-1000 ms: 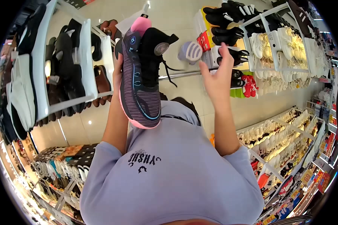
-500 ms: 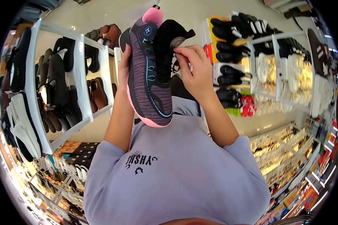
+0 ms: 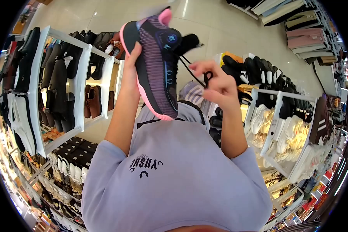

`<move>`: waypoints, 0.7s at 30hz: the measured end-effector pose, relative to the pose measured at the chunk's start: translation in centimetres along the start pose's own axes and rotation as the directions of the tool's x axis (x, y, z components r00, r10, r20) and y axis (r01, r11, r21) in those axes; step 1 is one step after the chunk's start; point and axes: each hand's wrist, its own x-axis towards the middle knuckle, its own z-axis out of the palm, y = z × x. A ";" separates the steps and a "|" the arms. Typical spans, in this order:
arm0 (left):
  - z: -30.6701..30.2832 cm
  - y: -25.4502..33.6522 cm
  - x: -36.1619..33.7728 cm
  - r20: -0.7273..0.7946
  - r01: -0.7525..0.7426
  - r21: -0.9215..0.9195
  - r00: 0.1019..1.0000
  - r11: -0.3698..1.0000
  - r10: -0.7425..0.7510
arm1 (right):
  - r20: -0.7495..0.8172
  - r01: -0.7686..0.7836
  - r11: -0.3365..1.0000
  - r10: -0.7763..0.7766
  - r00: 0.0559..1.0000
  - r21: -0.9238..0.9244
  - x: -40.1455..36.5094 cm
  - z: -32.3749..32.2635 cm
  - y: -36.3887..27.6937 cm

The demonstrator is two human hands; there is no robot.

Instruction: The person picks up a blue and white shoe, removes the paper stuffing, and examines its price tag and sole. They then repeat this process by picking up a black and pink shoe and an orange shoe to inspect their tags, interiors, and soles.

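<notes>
A dark purple-and-black sneaker (image 3: 155, 63) with a pink sole edge is held up in front of me, heel end away and toe toward my shirt. My left hand (image 3: 132, 63) grips it from the side, thumb against the sole. The black tongue (image 3: 189, 43) sticks out to the right of the opening. A black shoelace (image 3: 208, 76) runs taut from the shoe to my right hand (image 3: 222, 85), whose fingers are closed on its looped end. Part of the lace is hidden by those fingers.
At the left stands a white shelf rack (image 3: 85, 73) of dark and brown shoes. Another white rack (image 3: 274, 127) with white and black shoes is on the right. Folded clothes (image 3: 305, 38) lie at the upper right, beyond the tiled floor (image 3: 212, 23).
My right hand has moved right and down, away from the tongue, drawing the lace out with it. The sneaker has turned to show more of its side. The view has shifted.
</notes>
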 end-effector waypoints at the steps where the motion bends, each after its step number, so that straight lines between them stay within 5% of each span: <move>1: -0.2 0.6 1.0 -0.002 -0.007 -0.003 1.000 1.000 0.007 | 0.018 0.118 0.984 -0.122 0.992 0.131 0.1 -1.0 0.8; 3: -0.6 1.8 2.8 0.070 0.059 -0.194 0.996 0.979 -0.046 | 0.069 0.150 0.979 -0.161 0.985 0.138 1.2 -2.6 -0.7; 7: -2.1 3.5 7.8 0.015 0.025 -0.265 1.000 0.964 -0.022 | 0.114 -0.018 0.954 -0.016 0.993 0.298 3.4 -4.7 -2.3; 9: -3.5 3.7 11.3 0.055 0.000 -0.275 0.998 0.961 0.016 | 0.240 -0.037 0.919 -0.064 0.969 0.394 5.7 -6.1 -2.3; 13: -1.6 5.3 17.6 0.082 -0.093 -0.388 0.988 0.917 0.135 | 0.651 -0.028 0.961 -0.167 0.740 0.277 13.2 -8.0 -1.7; 16: -0.6 7.8 22.8 0.186 -0.085 -0.531 0.959 0.843 0.215 | 0.808 -0.139 0.945 -0.171 0.563 0.296 19.4 -8.5 -1.0; 19: 0.0 10.5 27.6 0.249 -0.045 -0.557 0.943 0.829 0.219 | 0.804 -0.183 0.952 -0.096 0.586 0.247 25.8 -10.8 1.2; 21: 1.4 12.1 29.8 0.270 -0.005 -0.565 0.944 0.825 0.190 | 0.590 -0.228 0.971 0.141 0.795 0.076 28.9 -12.3 2.5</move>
